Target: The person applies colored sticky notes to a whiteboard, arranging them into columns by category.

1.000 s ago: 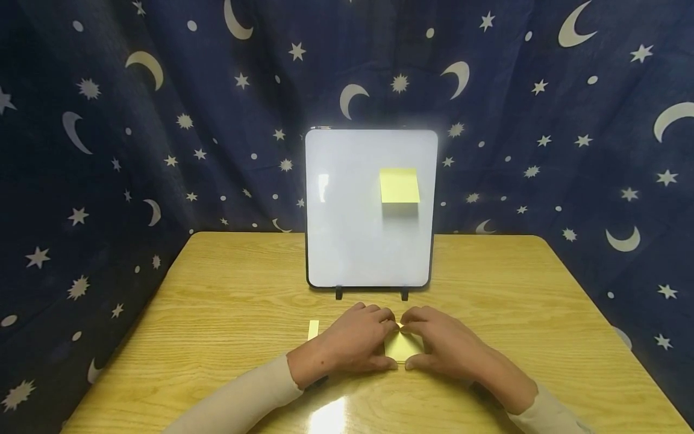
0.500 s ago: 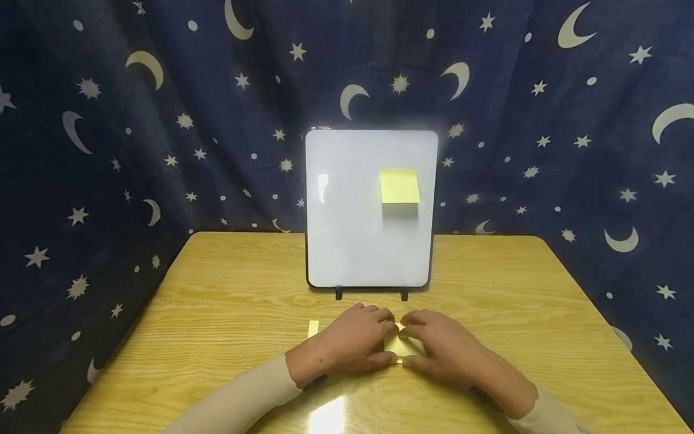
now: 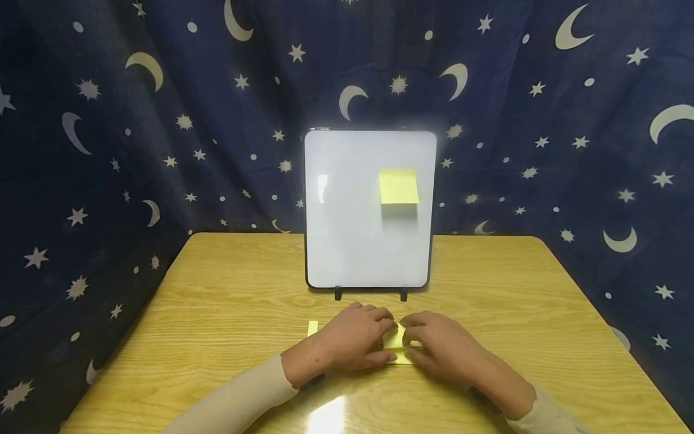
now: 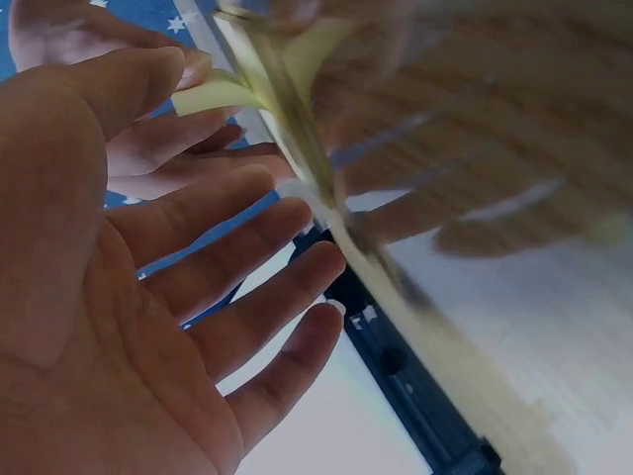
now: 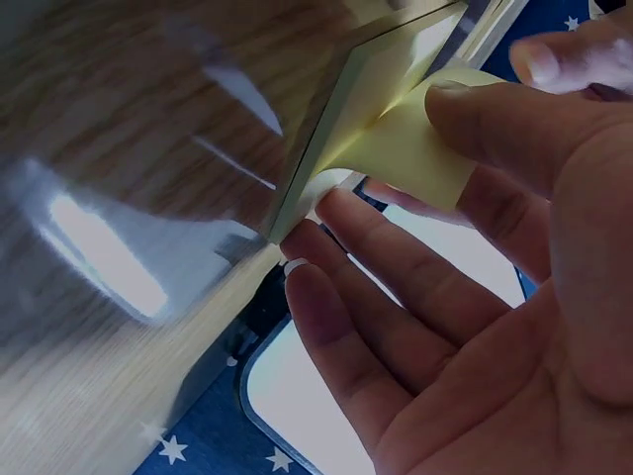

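Starry blue curtain hangs behind a wooden table, where a whiteboard stands with one sticky note on its upper right. From the head view, a pad of yellow notes lies in front of the board, between the left hand and the right hand; it looks roughly square, so no long axis shows. Its top sheet rises at the near edge. A yellow strip lies beside the left wrist. In the left wrist view, that hand's fingers are loosely spread, nearly straight, beside the pad; I can't tell whether the tips press it. In the right wrist view, thumb and forefinger pinch the curled top sheet, the other fingers slack below, so the right hand is nearer the free end, with the pad just to its left.
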`<state>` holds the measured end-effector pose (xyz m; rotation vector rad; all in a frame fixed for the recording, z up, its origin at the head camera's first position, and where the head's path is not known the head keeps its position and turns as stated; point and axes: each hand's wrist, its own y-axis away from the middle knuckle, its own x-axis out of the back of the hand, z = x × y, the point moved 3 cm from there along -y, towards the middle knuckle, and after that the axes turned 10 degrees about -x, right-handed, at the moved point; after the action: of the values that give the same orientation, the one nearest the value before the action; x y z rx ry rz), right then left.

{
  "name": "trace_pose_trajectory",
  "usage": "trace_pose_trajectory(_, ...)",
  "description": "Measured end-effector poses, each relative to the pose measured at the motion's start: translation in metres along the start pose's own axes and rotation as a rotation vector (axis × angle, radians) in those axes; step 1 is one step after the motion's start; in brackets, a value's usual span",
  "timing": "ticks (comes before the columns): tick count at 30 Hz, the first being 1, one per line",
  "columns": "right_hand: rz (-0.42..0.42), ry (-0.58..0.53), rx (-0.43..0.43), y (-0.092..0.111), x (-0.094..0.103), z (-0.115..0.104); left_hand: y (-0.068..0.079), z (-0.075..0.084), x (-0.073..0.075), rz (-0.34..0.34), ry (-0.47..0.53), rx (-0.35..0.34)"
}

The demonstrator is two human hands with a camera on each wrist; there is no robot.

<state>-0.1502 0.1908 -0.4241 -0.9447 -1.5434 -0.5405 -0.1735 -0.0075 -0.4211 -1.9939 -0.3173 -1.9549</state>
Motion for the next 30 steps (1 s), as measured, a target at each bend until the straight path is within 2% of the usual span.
trace_pose_trajectory(11, 0.054, -0.025, -0.025, -0.001, -0.002, 0.001, 0.008, 0.012, 0.019, 0.128, -0.066, -0.067)
trace_pose_trajectory(18, 0.042, -0.063, -0.05, -0.002, -0.004, 0.003, 0.017, 0.024, 0.027, 0.166, -0.048, -0.102)
trace_pose_trajectory(23, 0.056, -0.079, -0.061, -0.004, -0.005, 0.004, 0.023, 0.036, 0.03, 0.176, -0.067, -0.157)
trace_pose_trajectory(27, 0.06, -0.076, -0.075, -0.003, -0.007, 0.005, 0.026, 0.045, 0.028, 0.163, -0.099, -0.2)
trace_pose_trajectory(30, 0.067, -0.063, -0.079, -0.003, -0.008, 0.006, 0.029, 0.05, 0.025, 0.144, -0.083, -0.218)
